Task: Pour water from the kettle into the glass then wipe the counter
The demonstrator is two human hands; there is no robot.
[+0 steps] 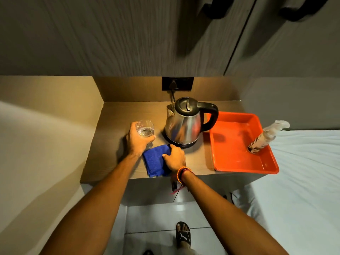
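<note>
A steel kettle point(184, 124) with a black lid and handle stands on its base at the middle of the wooden counter point(110, 155). Left of it, my left hand point(137, 141) grips a clear glass point(145, 128) with water in it. A folded blue cloth point(153, 160) lies flat on the counter in front of the kettle. My right hand point(174, 158) presses down on the cloth's right side, fingers curled over its edge. A beaded band circles that wrist.
An orange tray point(230, 162) sits at the counter's right end, with a tilted plastic bottle point(263, 138) leaning in its far corner. The kettle's cord runs to a wall socket point(177, 83). Cabinets hang overhead. A bed with a white sheet point(303, 181) lies to the right.
</note>
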